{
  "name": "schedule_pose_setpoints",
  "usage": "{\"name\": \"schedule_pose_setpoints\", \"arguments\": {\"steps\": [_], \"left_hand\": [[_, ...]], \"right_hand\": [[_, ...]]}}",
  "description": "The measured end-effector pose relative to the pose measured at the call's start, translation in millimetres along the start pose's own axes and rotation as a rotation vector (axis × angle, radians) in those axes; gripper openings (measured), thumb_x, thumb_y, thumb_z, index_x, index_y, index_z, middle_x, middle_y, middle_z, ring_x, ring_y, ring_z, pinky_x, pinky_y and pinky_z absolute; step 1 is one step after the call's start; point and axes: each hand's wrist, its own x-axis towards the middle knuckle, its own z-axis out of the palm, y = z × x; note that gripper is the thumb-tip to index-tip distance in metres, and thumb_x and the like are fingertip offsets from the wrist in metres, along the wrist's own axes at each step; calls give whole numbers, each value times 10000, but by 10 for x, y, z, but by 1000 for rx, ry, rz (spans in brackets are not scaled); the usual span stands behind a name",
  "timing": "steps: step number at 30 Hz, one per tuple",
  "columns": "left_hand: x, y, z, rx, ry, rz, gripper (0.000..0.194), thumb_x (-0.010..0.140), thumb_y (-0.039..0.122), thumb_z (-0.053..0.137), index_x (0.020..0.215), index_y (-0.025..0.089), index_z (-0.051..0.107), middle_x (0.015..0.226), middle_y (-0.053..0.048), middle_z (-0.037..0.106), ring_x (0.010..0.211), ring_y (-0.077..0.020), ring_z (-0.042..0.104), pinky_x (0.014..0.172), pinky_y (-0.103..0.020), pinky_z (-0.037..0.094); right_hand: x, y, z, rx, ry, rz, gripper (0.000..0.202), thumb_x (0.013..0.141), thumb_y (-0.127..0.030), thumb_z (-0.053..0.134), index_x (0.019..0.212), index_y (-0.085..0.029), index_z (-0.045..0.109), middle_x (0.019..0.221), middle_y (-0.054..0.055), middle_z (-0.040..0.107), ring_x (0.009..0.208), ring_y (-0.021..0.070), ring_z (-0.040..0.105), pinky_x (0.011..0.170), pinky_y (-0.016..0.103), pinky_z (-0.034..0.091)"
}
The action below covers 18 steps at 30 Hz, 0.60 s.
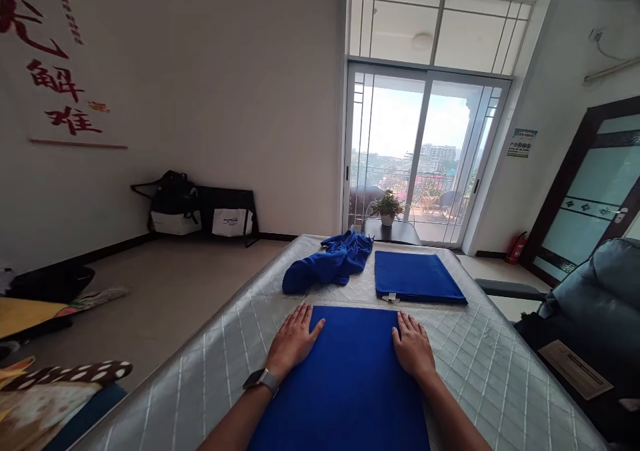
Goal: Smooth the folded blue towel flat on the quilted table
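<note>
A smooth blue cloth (353, 378) lies flat in front of me, its near end running out of view. On its left edge rests my left hand (295, 336), fingers stretched out, with a watch on the wrist. My right hand (413, 344) lies flat along the opposite edge, fingers extended. Neither hand grips anything. Just beyond, to the right, sits a neatly folded blue cloth (417, 276) with a small white label at its near edge. A crumpled blue cloth (330, 263) is heaped to its left.
Everything blue lies on a silver quilted surface (480, 358). Past its far end, a potted plant (387, 208) stands on a small dark table before glass sliding doors. A dark padded chair (610, 298) is at the right. Bedding (65, 398) shows at lower left.
</note>
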Motion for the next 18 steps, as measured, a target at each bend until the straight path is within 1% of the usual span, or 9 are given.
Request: {"name": "schedule_pose_setpoints", "arguments": {"steps": [5,7,8,9,11,13,15,17,18], "left_hand": [[72,-66,14,48,-31,39,812,950,644,187,1497,68,353,1554,-187,365,1462,-312,280,1171,-475,237],[125,-11,-6,75,-31,28,817,951,650,179,1480,61,386,1534,-202,394,1450,-336,301,1165,-502,244],[148,64,-14,88,-21,21,826,953,652,178,1472,47,395,1529,-214,397,1448,-345,301,1165,-512,242],[164,176,-16,90,-10,27,830,956,651,176,1466,36,400,1527,-221,397,1449,-347,298,1167,-513,241],[166,513,10,53,5,108,792,975,627,167,1467,54,406,1533,-205,397,1451,-320,302,1168,-493,258],[131,964,79,-34,-7,271,706,1001,577,157,1474,119,413,1536,-165,413,1439,-270,342,1157,-461,302],[75,1443,165,-110,2,415,643,1015,544,183,1477,160,413,1522,-148,444,1425,-255,371,1138,-461,342],[24,1843,233,-178,31,503,616,1024,516,188,1478,164,410,1508,-145,465,1420,-251,381,1134,-466,355],[6,1986,253,-202,36,520,612,1028,509,181,1478,163,409,1502,-143,474,1415,-248,390,1134,-466,359]], "right_hand": [[-27,-1,-11,47,9,5,613,977,-412,222,1544,-182,265,1594,12,271,1475,192,205,1198,382,69],[-32,3,-7,60,15,2,612,975,-405,227,1544,-180,263,1595,14,269,1475,194,203,1198,384,67],[-33,5,-3,65,18,2,610,975,-399,229,1544,-182,263,1596,15,266,1476,195,201,1198,384,67],[-31,6,2,69,22,3,607,975,-392,230,1543,-184,266,1597,15,264,1476,196,200,1198,385,67],[-28,8,14,74,29,5,602,975,-382,229,1542,-184,272,1597,16,263,1476,200,202,1198,387,71],[-25,19,30,72,38,6,604,975,-383,230,1540,-176,275,1597,25,264,1474,206,207,1198,393,78],[-27,44,51,58,31,-15,601,974,-371,236,1541,-173,272,1600,28,254,1477,213,199,1198,399,80],[-32,80,75,35,10,-56,596,965,-325,254,1544,-181,264,1611,20,214,1484,216,172,1198,395,75],[-34,97,86,24,-1,-77,598,958,-299,264,1546,-187,258,1617,14,190,1487,217,158,1198,392,72]]}}
